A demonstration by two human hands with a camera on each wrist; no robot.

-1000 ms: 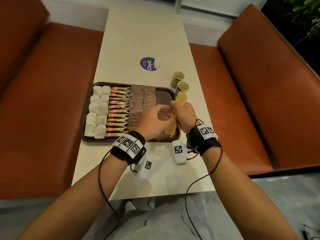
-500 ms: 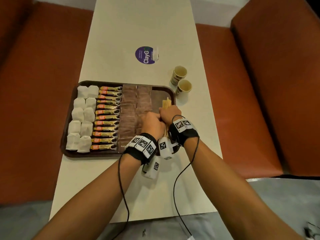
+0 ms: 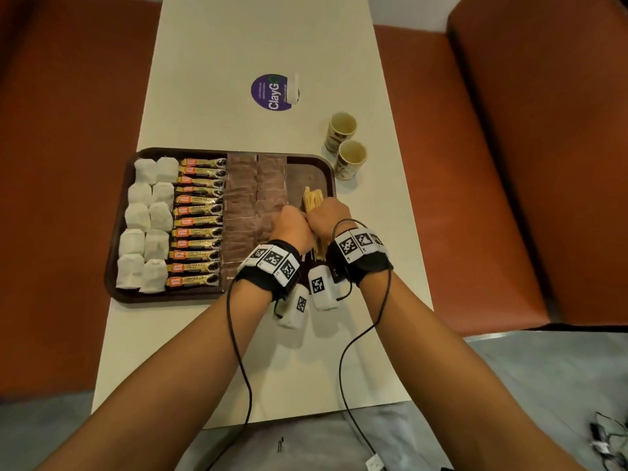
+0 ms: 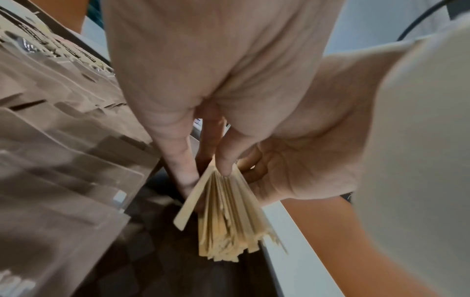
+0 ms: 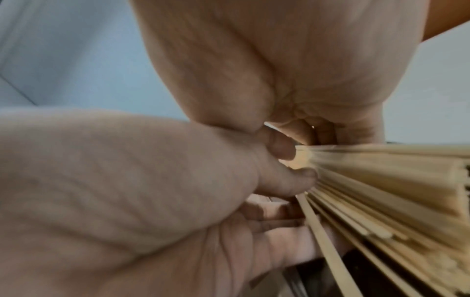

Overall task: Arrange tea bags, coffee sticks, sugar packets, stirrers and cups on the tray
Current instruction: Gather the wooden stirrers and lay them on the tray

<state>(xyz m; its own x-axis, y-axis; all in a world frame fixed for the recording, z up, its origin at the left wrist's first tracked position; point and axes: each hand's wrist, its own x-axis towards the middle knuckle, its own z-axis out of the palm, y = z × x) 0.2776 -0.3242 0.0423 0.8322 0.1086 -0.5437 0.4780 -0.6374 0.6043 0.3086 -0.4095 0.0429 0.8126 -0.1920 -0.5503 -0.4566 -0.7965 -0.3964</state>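
Observation:
Both my hands hold one bundle of wooden stirrers low over the bare right strip of the dark brown tray. My left hand pinches the bundle from the left, its fingers laid on the sticks. From the right, my right hand curls round the stirrers. White tea bags, coffee sticks and brown sugar packets lie in rows on the tray. Two paper cups stand on the table beyond the tray's right corner.
The tray sits on a long cream table with a purple round sticker further out. Brown bench seats flank the table on both sides. Cables run from both wristbands along my forearms.
Both hands have brought the stirrer bundle down and nearer to me, onto the tray's right strip. My head has tilted down and moved closer to the tray.

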